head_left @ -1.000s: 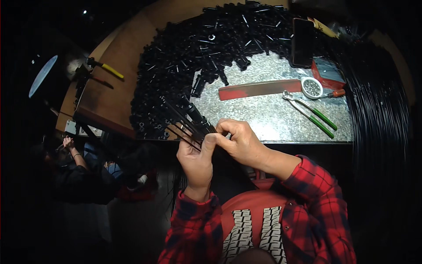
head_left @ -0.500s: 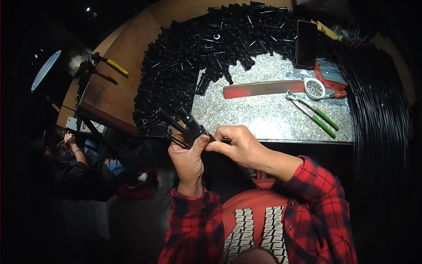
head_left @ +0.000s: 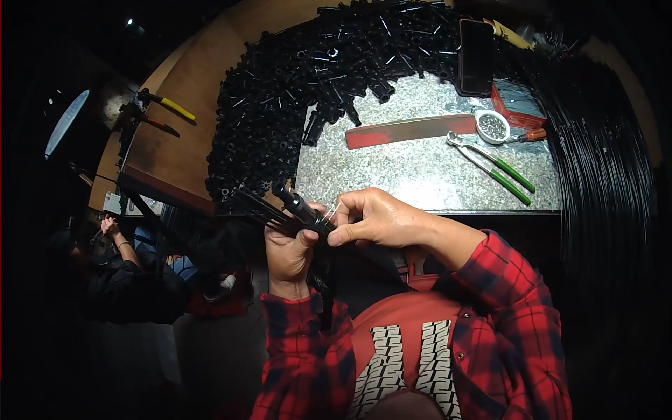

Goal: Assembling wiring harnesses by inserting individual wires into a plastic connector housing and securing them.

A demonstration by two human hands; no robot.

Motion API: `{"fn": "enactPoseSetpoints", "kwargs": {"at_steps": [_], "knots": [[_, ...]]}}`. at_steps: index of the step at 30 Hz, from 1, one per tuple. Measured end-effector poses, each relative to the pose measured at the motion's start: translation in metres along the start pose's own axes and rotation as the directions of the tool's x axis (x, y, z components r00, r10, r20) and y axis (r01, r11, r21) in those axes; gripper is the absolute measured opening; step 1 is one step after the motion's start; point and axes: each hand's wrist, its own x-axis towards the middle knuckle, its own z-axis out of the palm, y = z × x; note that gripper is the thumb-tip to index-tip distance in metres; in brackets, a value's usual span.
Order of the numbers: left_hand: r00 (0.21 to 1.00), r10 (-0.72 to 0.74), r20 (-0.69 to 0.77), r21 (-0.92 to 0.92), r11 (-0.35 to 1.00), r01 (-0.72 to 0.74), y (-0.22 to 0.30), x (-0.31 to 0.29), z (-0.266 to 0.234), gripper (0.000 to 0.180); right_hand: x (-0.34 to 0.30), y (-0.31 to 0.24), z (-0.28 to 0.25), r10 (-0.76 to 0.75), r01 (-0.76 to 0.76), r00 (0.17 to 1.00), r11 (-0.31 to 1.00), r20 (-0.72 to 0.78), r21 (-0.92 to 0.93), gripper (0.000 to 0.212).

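Wrapped in my left hand is a black tubular part, tilted with its upper end pointing away to the left. Several thin black rods stick out beside it from the same grip. Just right of the part's lower end is my right hand, thumb and forefinger closed close to it. A thin, light-coloured strand shows at those fingertips; its exact kind is too small to make out. Both hands are over the near edge of the table, above my lap.
A big heap of black tubular parts covers the far left of the speckled tabletop. On it lie a red-brown bar, green-handled pincers, a white cup of small metal pieces, a screwdriver and a phone. Long black strands hang right.
My right hand has drawn slightly apart from the left, and the light thin strand now shows between them. My left hand has shifted a little lower. The view has tilted slightly.
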Motion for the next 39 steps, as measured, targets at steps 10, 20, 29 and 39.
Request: {"fn": "enactPoseSetpoints", "kwargs": {"at_steps": [10, 20, 29, 39], "knots": [[0.933, 0.254, -0.254, 0.295, 0.939, -0.176, -0.033, -0.005, 0.047, 0.053, 0.014, 0.029, 0.017, -0.239, 0.184, 0.886, 0.968, -0.396, -0.173, 0.032], [0.96, 0.111, -0.255, 0.417, 0.909, 0.006, -0.017, -0.006, 0.033, 0.03, 0.006, 0.029, 0.034, -0.409, 0.292, 0.84, 0.895, -0.356, -0.339, 0.018], [0.99, 0.029, -0.139, 0.517, 0.854, 0.048, -0.007, -0.008, 0.022, 0.021, 0.007, 0.036, 0.026, -0.256, 0.219, 0.91, 0.965, -0.325, -0.148, 0.021], [0.988, 0.053, -0.142, 0.471, 0.882, 0.02, -0.005, -0.009, 0.025, 0.018, 0.006, 0.037, 0.022, -0.003, 0.045, 0.982, 0.974, -0.187, 0.221, 0.015]]}}
